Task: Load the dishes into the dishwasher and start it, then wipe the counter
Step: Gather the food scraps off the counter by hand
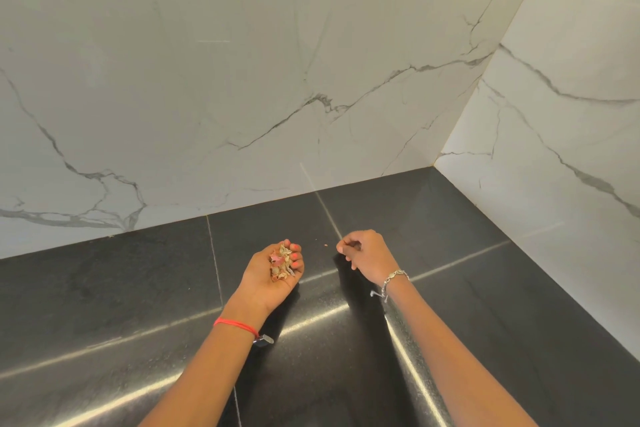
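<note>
- Where the two bare forearms come in from the bottom edge, they lie over the dark polished counter (485,305), which shows pale grout lines and bright streaks of reflected light.
- A red thread (235,324) circles the left wrist, and a silver bracelet (394,277) sits on the right wrist with a loose end dangling.
- The left hand (273,274) is turned palm up and cupped, just above the counter near its middle.
- Its fingers, with pink-painted nails, curl up and over a small heap of dry scraps (281,262), beige and pinkish, lying in the palm.
- The right hand (367,253) hangs palm down beside it, apart from the left hand.
- Its fingers are curled in, thumb and forefinger tips pressed together; whether anything is caught between them is too small to tell.
- A tiny crumb (325,245) lies on the counter between the two hands, next to a grout line.
- Beyond, the counter ends against a white marble wall (242,80) with grey veins.
- A second marble wall (571,114) meets it in the far right corner.
</note>
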The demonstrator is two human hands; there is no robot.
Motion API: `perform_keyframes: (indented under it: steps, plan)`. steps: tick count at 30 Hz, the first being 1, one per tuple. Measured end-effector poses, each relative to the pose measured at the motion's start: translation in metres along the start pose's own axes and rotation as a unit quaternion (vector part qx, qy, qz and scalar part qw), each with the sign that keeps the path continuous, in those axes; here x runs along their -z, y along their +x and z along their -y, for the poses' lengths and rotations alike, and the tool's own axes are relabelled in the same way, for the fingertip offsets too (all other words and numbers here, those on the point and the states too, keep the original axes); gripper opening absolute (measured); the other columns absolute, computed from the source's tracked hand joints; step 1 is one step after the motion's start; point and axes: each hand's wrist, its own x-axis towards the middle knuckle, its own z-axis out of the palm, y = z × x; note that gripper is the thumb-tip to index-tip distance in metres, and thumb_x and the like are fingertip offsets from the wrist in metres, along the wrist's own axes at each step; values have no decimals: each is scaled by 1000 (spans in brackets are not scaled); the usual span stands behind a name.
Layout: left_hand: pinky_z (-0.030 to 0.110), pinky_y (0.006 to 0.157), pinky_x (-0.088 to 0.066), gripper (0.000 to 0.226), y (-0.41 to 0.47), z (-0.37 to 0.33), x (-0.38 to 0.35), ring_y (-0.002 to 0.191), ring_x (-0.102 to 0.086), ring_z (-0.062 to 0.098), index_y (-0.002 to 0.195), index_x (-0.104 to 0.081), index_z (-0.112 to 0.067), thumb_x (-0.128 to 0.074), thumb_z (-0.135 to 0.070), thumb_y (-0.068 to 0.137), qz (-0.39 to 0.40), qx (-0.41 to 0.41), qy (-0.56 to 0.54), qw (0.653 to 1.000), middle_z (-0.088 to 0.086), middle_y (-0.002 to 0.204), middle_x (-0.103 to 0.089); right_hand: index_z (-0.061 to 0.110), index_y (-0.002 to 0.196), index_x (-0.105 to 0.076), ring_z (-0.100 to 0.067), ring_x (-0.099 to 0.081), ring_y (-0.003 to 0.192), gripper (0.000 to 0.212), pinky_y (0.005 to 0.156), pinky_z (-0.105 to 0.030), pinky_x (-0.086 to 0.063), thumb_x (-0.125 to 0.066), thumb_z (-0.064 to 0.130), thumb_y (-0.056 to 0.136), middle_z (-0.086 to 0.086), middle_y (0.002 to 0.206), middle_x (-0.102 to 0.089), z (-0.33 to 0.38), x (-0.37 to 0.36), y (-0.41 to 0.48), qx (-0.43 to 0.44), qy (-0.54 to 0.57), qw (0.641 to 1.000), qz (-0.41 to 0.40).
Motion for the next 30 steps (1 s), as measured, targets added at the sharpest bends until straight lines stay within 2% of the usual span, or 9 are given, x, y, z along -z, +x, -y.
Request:
perform_keyframes:
  steps: [5, 10, 13, 15, 17, 21, 24, 28, 30]
  plan:
    - [16, 40, -38, 27, 1, -3, 1, 43, -43, 12, 72, -49, -9, -33, -8, 95, -1, -5, 4, 1000, 7, 58, -51, 5, 83, -69, 1, -47, 52, 12, 49, -5, -38, -58, 5, 89, 8, 66, -54, 11, -14, 18, 15, -27, 999, -6]
    - [18, 43, -36, 28, 1, -4, 1, 52, -39, 11, 72, -49, -10, -33, -8, 95, -6, -6, 14, 1000, 6, 59, -50, -4, 87, -70, -2, -47, 53, 17, 59, -15, -40, -55, 4, 90, -13, 89, -69, 22, -17, 29, 16, -130, 991, 30]
    - [18, 42, -38, 27, 2, -4, 3, 49, -40, 12, 72, -49, -10, -34, -8, 95, -5, -5, 11, 1000, 6, 60, -50, -2, 78, -63, -24, -58, 66, 22, 70, -32, -53, -47, 2, 93, -13, 85, -64, 27, -19, 29, 7, -208, 975, 74]
    - [18, 40, -37, 28, 2, -4, 4, 49, -39, 12, 71, -48, -10, -33, -8, 95, -3, -6, 16, 1000, 6, 59, -50, -2, 73, -56, -34, -58, 84, 21, 80, -35, -50, -44, -3, 90, -14, 82, -52, 33, -23, 23, 14, -284, 954, 94]
    - [17, 40, -36, 29, 2, -2, 4, 48, -39, 11, 71, -48, -10, -32, -8, 95, 0, -7, 21, 1000, 6, 58, -50, 4, 61, -44, -37, -54, 89, 28, 76, -34, -44, -43, -7, 88, -17, 81, -47, 34, -23, 16, 23, -303, 948, 98]
    - [16, 39, -37, 28, -3, 2, 3, 41, -43, 12, 70, -48, -9, -32, -7, 93, 8, -5, 13, 1000, 7, 56, -51, 11, 60, -42, -10, -53, 56, 35, 65, -26, -42, -46, 7, 94, -4, 66, -49, 31, 4, 13, -40, -70, 992, 94]
    - [16, 39, -38, 28, -4, 9, 3, 41, -44, 13, 71, -49, -9, -32, -6, 94, 10, -3, 25, 1000, 7, 57, -51, 12, 66, -53, -5, -41, 40, 29, 55, -19, -40, -49, 12, 95, -3, 58, -48, 50, 26, -10, -16, 87, 991, 98]
    - [20, 45, -43, 26, -3, 25, 5, 46, -49, 14, 74, -52, -5, -33, -4, 92, 16, -4, 61, 998, 9, 58, -54, 15, 80, -66, 1, -51, 48, 18, 54, -12, -42, -53, 12, 92, 5, 64, -58, 90, 15, -55, 34, 15, 992, 122]
    - [25, 56, -47, 27, -3, 32, 10, 55, -55, 16, 71, -55, -3, -36, -3, 90, 7, -1, 92, 996, 8, 63, -55, 10, 83, -70, -6, -64, 71, 17, 65, -16, -47, -53, 10, 89, 1, 81, -64, 95, -9, -73, 62, -95, 990, 82]
